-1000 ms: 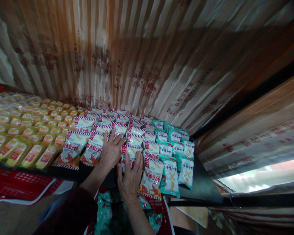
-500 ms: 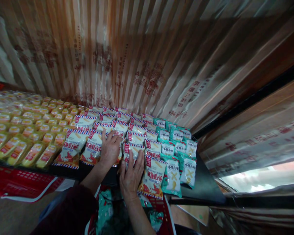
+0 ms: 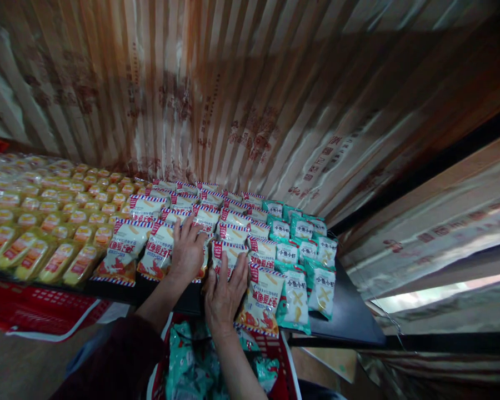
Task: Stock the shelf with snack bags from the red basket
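Observation:
Rows of white and red snack bags (image 3: 121,250) stand on a dark shelf (image 3: 348,311). My left hand (image 3: 187,250) lies over a bag in the front row, fingers spread on its upper part. Beside it, my right hand (image 3: 225,294) rests with fingers apart on another white and red bag (image 3: 229,256), partly covering it. Just right of my right hand is a front bag (image 3: 260,303) of the same kind. Teal and white bags (image 3: 294,297) fill the shelf's right part. Yellow packaged cakes (image 3: 50,261) are lined up on the left.
Below the shelf, a red basket (image 3: 289,364) holds teal bags (image 3: 191,361). Another red basket (image 3: 37,316) with a white handle is at the lower left. Pleated printed sheeting (image 3: 233,83) hangs behind the shelf, and a black bar (image 3: 425,166) slants on the right.
Both hands keep nearly the same places on the bags. The view has shifted slightly, and more of the teal bags in the basket below shows.

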A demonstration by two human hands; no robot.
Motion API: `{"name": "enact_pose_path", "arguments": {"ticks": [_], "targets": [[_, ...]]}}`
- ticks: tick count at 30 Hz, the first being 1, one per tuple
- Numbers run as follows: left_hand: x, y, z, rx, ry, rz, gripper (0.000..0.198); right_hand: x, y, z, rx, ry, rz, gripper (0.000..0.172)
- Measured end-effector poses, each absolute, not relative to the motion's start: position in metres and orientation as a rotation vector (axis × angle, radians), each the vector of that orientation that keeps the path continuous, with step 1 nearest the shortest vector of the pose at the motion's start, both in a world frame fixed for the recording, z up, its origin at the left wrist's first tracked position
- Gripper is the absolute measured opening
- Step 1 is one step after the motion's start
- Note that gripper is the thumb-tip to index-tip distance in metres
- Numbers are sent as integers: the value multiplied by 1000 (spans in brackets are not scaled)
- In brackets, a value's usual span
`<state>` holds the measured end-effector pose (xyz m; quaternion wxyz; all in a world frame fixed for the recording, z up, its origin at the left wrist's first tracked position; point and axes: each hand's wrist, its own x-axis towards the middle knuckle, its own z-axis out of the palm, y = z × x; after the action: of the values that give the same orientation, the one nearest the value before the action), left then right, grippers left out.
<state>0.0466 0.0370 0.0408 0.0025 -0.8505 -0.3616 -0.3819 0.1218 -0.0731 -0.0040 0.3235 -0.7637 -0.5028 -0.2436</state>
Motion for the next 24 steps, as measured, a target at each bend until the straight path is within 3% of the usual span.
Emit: {"name": "enact_pose_path", "arguments": {"ticks": [9,17,24], "targets": [[48,30,48,-2664,-1181,-1203,23,120,-68,-5,-2027,-1286,-627,47],[49,25,47,-2684,-1189,-1219,27,120,-68,-5,-2018,-1292,-626,53],[55,4,39,-2731,-1001,-1468,29,120,-68,-8,-2037,-1300,-642,56]]}}
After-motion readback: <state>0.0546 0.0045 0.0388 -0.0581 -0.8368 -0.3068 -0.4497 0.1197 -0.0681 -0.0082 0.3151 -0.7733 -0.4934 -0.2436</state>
